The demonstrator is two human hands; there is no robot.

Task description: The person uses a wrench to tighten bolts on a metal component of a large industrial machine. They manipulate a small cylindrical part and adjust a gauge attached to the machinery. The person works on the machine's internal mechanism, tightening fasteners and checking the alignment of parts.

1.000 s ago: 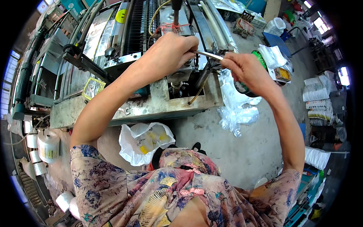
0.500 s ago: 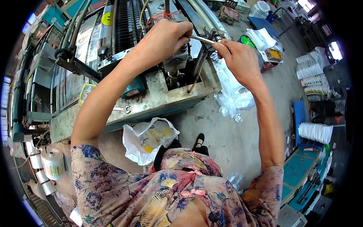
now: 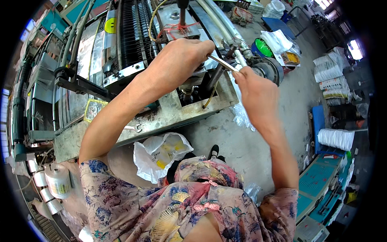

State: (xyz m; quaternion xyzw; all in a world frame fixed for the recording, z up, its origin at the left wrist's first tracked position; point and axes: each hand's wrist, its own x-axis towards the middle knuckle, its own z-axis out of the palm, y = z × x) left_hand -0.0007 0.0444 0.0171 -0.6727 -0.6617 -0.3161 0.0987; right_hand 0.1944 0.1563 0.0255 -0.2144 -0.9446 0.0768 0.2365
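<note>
A slim metal bar [image 3: 223, 62], like a wrench handle, runs between my two hands over the machine's front corner. My left hand [image 3: 183, 58] is closed around its upper left end, just below a post tied with red string [image 3: 179, 30]. My right hand [image 3: 257, 90] grips the lower right end between thumb and fingers, and the back of that hand is smeared by motion. Whatever head the bar has is hidden in my left hand. Beneath my hands is a square opening [image 3: 189, 97] in the metal frame, with a shaft inside.
An open-end wrench [image 3: 136, 128] lies on the machine's ledge [image 3: 161, 121]. Below stands a white plastic bag [image 3: 151, 159] with yellow-marked contents. A round motor-like part [image 3: 270, 70] sits right of my right hand. Film rolls [image 3: 57, 179] are at left, stacked sacks [image 3: 332, 68] at far right.
Both hands, still on the bar, sit lower and a little further right in the picture. The bar slants more steeply down to the right. The post with red string shows more fully.
</note>
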